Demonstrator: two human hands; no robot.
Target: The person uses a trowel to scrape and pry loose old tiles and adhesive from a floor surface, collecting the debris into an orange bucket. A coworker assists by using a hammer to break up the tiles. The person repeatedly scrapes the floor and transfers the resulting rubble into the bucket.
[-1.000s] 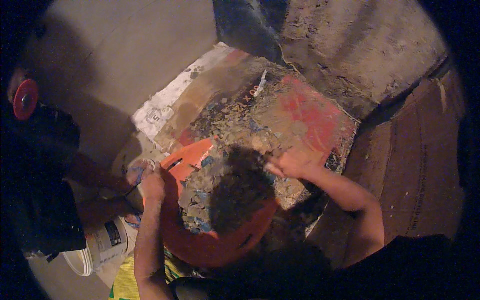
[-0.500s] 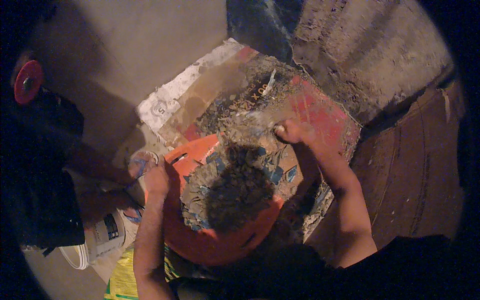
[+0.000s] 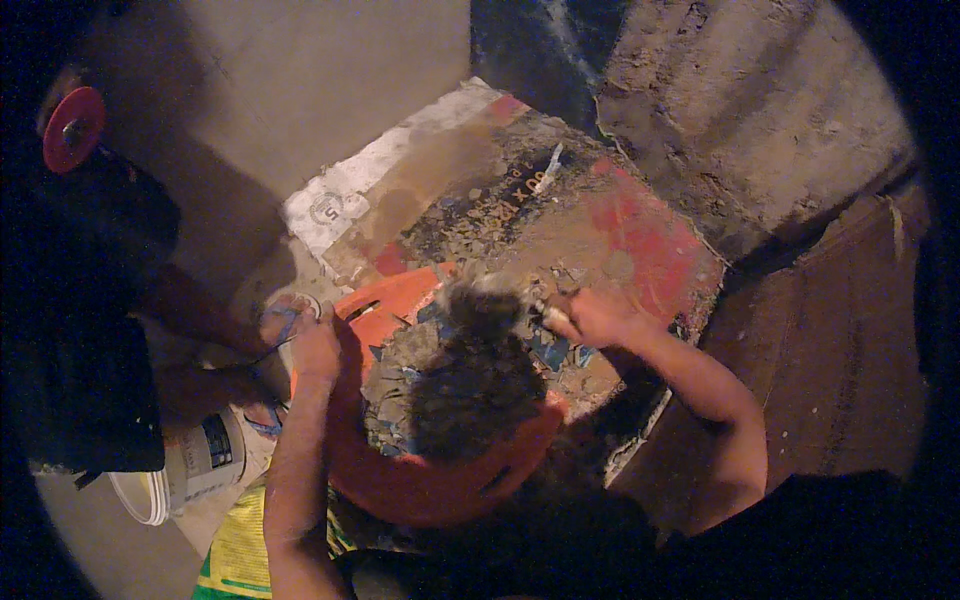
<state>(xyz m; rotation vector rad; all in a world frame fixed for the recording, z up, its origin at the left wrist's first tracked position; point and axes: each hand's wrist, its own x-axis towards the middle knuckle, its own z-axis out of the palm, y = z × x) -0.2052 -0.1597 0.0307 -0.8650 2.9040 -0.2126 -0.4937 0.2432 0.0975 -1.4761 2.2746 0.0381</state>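
The left hand [image 3: 316, 348] clutched the orange tub [image 3: 440, 495] at the cardboard [image 3: 430, 165]'s near-left edge; the right hand [image 3: 597, 317] touched rubble [image 3: 558, 352], grip unclear to me.

- Your right hand [image 3: 597, 318] is blurred; you can't make out what it pinches.
- Your left hand [image 3: 315, 348] covers part of the orange basin [image 3: 400, 490], masking its hold.
- A dark, fuzzy patch [image 3: 475, 395] obscures your rubble [image 3: 393, 385].
- The near edge crops your yellow-green sack [image 3: 238, 540].
- Darkness swallows much of the co-worker [image 3: 90, 320] on your left.
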